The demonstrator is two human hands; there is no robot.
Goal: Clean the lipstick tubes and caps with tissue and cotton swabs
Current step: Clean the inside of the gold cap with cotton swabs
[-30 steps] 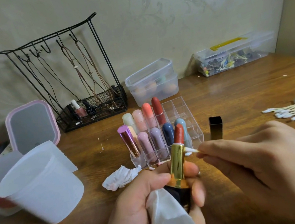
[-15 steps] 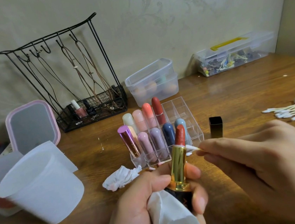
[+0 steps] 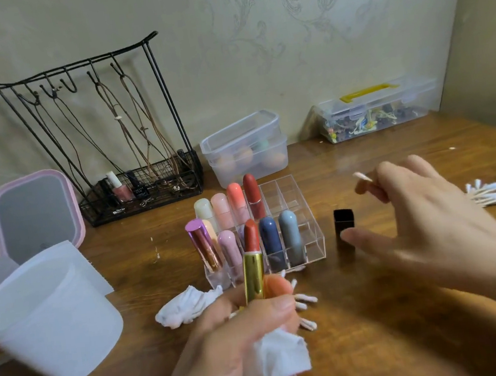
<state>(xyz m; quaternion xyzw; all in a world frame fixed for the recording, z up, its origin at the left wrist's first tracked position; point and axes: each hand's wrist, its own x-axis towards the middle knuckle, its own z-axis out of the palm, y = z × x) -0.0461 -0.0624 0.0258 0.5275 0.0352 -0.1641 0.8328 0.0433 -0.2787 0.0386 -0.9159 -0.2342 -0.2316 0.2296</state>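
The left hand (image 3: 241, 327) grips a gold lipstick tube (image 3: 253, 272) and tissue (image 3: 278, 360) at 6 o'clock. At 3 o'clock, the right hand (image 3: 423, 214), fingers spread, pinches a cotton swab (image 3: 363, 177) above the black cap (image 3: 344, 223).

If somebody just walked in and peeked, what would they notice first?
Probably the open red lipstick in its gold tube, held upright by the left hand near the front, with a tissue in the same grip. Just behind it stands a clear rack of colourful lipsticks, and the right hand hovers over the black cap, pinching a cotton swab.
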